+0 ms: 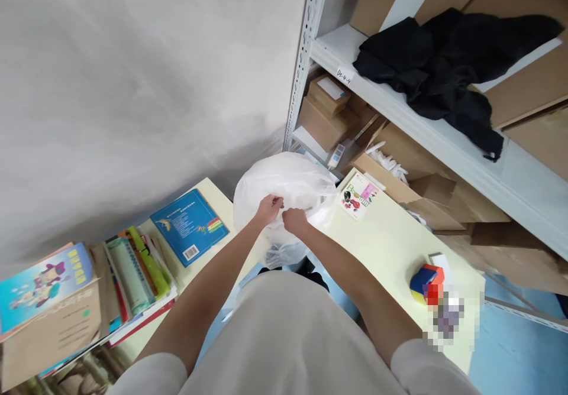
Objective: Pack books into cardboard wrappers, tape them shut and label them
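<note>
A large white translucent plastic bag puffs out in front of my body, between two pale tabletops. My left hand is closed in a pinch on the bag's film. Close beside it, my right hand is curled into a fist on the same bag. Only a small gap parts the two hands. The bag's lower part hangs down toward my feet, and what it contains, if anything, cannot be made out.
At left lie a blue book and a stack of books. On the right tabletop are a white booklet and a colourful block. A metal shelf holds cardboard boxes and black cloth.
</note>
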Available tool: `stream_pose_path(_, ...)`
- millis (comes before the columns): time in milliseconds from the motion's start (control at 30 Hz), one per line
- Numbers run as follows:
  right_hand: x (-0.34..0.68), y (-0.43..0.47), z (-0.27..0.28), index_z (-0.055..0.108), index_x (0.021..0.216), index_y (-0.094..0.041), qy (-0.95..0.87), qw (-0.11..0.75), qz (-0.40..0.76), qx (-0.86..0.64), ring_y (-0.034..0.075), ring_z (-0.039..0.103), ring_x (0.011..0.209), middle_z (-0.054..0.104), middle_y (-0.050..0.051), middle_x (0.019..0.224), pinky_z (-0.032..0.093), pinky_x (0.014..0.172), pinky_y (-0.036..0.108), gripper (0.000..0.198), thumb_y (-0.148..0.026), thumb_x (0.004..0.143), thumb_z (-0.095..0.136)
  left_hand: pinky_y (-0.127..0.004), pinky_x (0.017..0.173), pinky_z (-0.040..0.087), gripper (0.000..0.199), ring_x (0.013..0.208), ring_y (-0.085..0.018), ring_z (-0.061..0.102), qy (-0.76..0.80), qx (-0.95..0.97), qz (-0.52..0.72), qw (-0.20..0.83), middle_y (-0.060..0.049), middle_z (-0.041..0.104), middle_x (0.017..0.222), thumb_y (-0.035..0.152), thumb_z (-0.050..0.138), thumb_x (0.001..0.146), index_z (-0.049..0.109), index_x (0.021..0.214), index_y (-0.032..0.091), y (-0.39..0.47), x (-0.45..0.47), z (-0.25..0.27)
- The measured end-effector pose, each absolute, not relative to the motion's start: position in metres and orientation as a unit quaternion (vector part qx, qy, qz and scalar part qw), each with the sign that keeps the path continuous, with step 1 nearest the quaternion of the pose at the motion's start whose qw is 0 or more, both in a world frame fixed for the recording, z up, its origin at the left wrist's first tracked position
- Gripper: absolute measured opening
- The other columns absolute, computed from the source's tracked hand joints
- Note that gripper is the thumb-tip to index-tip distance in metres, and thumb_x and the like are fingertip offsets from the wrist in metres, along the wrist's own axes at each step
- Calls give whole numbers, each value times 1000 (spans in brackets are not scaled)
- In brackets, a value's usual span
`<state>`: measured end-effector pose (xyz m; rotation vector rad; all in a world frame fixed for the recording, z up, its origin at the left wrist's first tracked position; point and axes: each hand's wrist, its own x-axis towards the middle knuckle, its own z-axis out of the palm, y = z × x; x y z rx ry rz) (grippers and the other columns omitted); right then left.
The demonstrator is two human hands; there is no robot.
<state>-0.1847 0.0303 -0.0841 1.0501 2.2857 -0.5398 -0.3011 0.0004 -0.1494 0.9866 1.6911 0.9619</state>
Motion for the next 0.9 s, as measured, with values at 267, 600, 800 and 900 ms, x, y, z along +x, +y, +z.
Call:
stream_pose_path(267,-166,86,-19,70,94,-20,902,127,-287,297,17,63,89,71,5,93,41,75,24,25,-25,92,46,-29,73,49,23,76,-17,62,605,469,417,490,0,67,77,29,61,71,65,89,16,-9,-292,-125)
stream_pose_path(600,-117,104,98,60,89,-19,825,-321,-165,436,16,54,72,63,2,75,37,68,25,30,-47,90,48,-21,54,41,27,61,-11,52,561,476,528,424,1,57,67,41,66,70,59,74,16,5,-309,-34)
stream_pose_path(800,-81,120,117,50,76,-23,730,-453,-203,470,14,45,64,53,0,66,38,61,28,29,-46,92,42,-20,52,38,35,53,-9,47,518,342,676,397,4,54,61,50,67,70,58,76,17,20,-329,5)
stream_pose_path(900,-66,112,110,55,87,-25,726,-441,-191,492,21,54,79,59,5,81,45,73,35,21,-44,87,48,-21,56,40,35,56,-10,50,508,363,691,365,2,56,64,51,63,75,59,81,17,21,-328,22)
